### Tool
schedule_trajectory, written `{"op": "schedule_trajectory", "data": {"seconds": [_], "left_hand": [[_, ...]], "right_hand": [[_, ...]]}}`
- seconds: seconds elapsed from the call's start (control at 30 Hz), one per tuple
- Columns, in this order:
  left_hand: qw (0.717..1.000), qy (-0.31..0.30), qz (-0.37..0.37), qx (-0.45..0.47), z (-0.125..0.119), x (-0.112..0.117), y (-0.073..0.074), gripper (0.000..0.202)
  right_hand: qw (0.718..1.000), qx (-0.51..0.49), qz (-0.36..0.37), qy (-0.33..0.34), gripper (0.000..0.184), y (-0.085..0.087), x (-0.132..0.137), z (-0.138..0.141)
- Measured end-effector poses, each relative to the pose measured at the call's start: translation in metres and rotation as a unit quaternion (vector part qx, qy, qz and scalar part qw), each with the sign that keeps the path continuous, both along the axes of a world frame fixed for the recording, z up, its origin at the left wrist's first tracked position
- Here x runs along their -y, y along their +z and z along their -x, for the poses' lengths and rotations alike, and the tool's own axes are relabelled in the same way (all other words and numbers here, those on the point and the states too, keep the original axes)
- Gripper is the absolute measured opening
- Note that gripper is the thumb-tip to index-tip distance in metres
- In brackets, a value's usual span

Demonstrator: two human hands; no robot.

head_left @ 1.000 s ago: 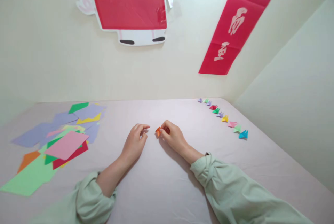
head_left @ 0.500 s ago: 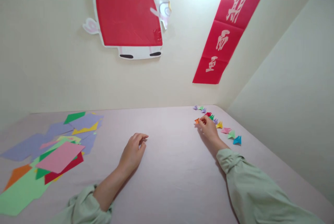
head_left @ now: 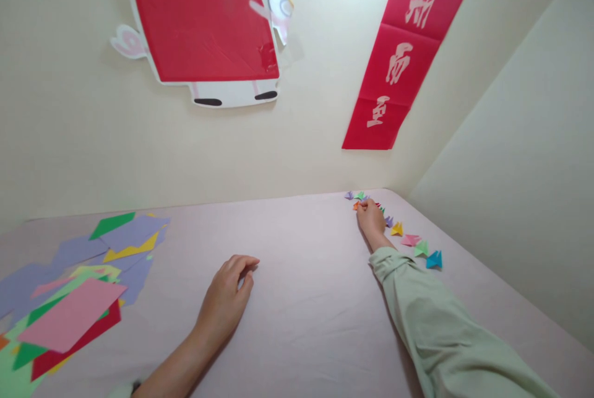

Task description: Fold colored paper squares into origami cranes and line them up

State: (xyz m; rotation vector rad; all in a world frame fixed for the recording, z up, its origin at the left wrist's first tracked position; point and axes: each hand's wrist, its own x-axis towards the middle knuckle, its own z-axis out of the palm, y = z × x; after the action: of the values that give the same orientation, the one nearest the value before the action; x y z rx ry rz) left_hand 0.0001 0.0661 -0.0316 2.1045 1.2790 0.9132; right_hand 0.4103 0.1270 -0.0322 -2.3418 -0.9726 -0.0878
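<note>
At the far right of the table, my right hand (head_left: 371, 217) pinches a small orange origami figure (head_left: 356, 205) between thumb and fingertips. It is close to a row of similar folded figures. Beside the hand are a purple origami figure (head_left: 349, 195) and a light green one (head_left: 360, 195) at the back; a red one is partly hidden behind the fingers. Nearer me in the row come a yellow figure (head_left: 397, 229), a pink one (head_left: 410, 239) and a blue one (head_left: 434, 259). My left hand (head_left: 227, 293) rests on the table, fingers loosely bent and apart, holding nothing.
Loose coloured paper sheets (head_left: 74, 317) overlap in a pile on the left of the pale pink tabletop (head_left: 297, 324). A wall stands behind the table, with a red banner (head_left: 378, 119) and a cartoon cut-out (head_left: 204, 26) on it. Another wall rises on the right.
My right hand has carried the orange origami figure farther back, toward the purple and light green ones. My left hand stays on the table. The view has shifted slightly right.
</note>
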Motion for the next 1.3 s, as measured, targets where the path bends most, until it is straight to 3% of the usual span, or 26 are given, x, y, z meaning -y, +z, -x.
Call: {"op": "schedule_trajectory", "data": {"seconds": [0.73,1.3], "left_hand": [[1.0,0.001,0.002,-0.019,-0.002,0.003,0.006,0.023],[1.0,-0.009,0.005,-0.018,0.0,0.002,0.003,0.022]], "right_hand": [[0.999,0.014,0.04,-0.028,0.027,0.007,-0.016,0.005],[1.0,0.009,0.024,0.012,0.03,0.001,0.009,0.007]]}}
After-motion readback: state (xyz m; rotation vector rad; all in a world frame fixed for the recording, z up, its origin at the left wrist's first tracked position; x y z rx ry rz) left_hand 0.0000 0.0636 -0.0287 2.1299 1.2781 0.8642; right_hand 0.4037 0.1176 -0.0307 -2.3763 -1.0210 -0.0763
